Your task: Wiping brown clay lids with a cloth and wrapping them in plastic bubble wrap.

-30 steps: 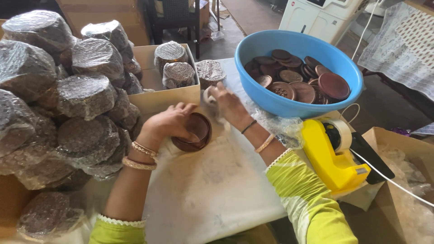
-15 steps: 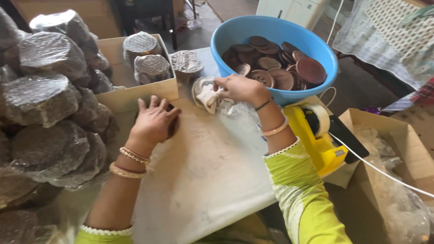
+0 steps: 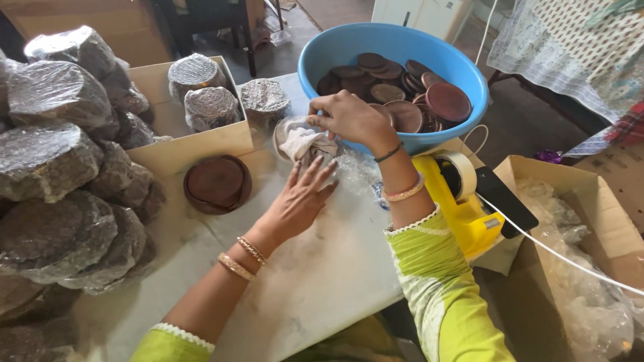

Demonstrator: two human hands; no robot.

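RISK: white cloth (image 3: 303, 142), pinched only by the right hand (image 3: 349, 117) in a closed grip, could slip, since the left hand (image 3: 298, 201) lies open and flat just below that grip | clay saucer (image 3: 217, 183) on the table (image 3: 315, 275) left of grip | CHANGE: left hand moved off the saucer toward the cloth

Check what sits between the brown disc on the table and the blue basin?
Head view: a crumpled white cloth, touched by both the left hand and right hand.
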